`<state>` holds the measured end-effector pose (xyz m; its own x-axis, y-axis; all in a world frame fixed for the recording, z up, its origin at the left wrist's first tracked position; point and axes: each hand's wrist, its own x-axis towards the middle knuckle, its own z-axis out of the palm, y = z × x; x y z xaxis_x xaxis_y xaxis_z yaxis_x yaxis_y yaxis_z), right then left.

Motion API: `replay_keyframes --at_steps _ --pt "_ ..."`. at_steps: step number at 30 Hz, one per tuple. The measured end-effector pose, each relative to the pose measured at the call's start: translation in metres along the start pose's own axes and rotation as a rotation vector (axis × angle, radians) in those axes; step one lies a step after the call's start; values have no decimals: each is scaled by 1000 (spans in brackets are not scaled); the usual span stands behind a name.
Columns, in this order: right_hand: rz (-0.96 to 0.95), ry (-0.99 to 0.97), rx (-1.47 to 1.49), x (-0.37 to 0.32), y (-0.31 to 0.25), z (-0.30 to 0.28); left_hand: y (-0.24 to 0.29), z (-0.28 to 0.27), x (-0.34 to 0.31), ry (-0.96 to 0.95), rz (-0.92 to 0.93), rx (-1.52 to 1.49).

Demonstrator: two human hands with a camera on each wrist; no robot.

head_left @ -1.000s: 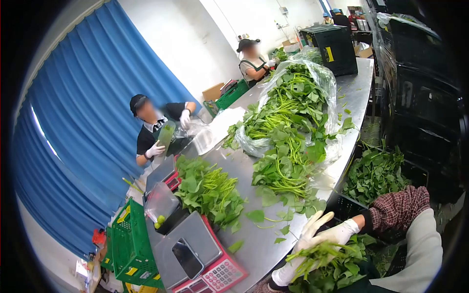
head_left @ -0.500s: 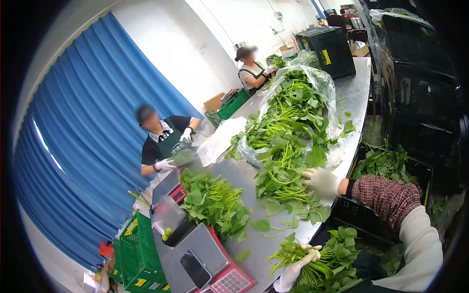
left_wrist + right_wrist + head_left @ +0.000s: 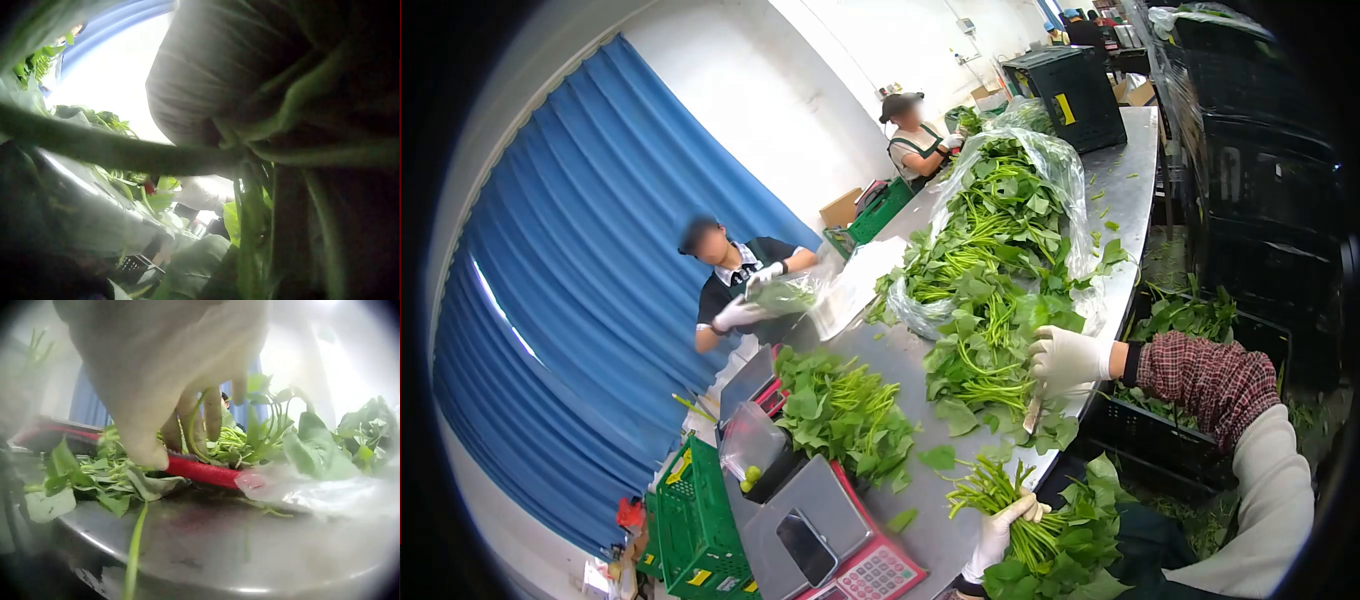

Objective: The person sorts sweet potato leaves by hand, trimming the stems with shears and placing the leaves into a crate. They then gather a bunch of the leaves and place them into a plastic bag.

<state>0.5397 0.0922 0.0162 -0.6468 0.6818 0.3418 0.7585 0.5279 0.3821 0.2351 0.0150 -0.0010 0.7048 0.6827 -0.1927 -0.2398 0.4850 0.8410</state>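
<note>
My left hand [image 3: 1000, 525] grips a bunch of leafy green stems [image 3: 1030, 545], cut ends pointing left and leaves toward my body. My right hand [image 3: 1068, 362] is at the near right side of the big leafy heap [image 3: 990, 330]. In the right wrist view, the right hand [image 3: 181, 375] points thumb and fingers down among loose stems [image 3: 97, 478], thumb apart from fingers, a thin stem showing between them. A red strip [image 3: 203, 470] lies by the thumb; whether it is touched I cannot tell. A dark close-up fills much of the left wrist view.
A second leafy pile [image 3: 840, 405] lies beside a red-edged scale [image 3: 870, 545] carrying a phone [image 3: 807, 547]. Green crates [image 3: 700, 520] stand left. A black crate of greens [image 3: 1150, 440] is below the table's right edge. Two people work across the table.
The right hand left the bunch, reached the heap, and is now slightly higher with fingers bent down. The left hand keeps its grip. The person opposite has moved their hands and a plastic bag.
</note>
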Motion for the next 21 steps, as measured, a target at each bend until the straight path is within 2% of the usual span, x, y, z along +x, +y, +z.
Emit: replay_keyframes --at_steps 5,7,10,13,14,16,17,19,20,21 --pt "39 -5 -59 -7 -5 23 3 4 -1 -13 -12 37" --pt "-34 -115 -171 -4 -5 17 3 4 -4 -5 -8 51" --pt "-81 -35 -47 -6 0 1 2 -2 -6 -13 22 50" --pt "183 -11 136 -17 5 9 5 -2 -8 -11 18 19" --pt "185 -14 139 -23 6 14 7 0 -9 -8 8 14" --pt "309 221 194 -29 7 23 7 3 -8 -24 0 17" --pt "312 223 192 -25 4 10 6 3 -6 -27 -1 21" --pt "520 490 166 -17 -4 -15 5 5 -2 -57 -15 4" --pt "629 443 246 -17 1 -25 7 6 2 -68 -26 29" --pt "699 587 419 -18 4 -35 7 7 6 -62 -28 28"
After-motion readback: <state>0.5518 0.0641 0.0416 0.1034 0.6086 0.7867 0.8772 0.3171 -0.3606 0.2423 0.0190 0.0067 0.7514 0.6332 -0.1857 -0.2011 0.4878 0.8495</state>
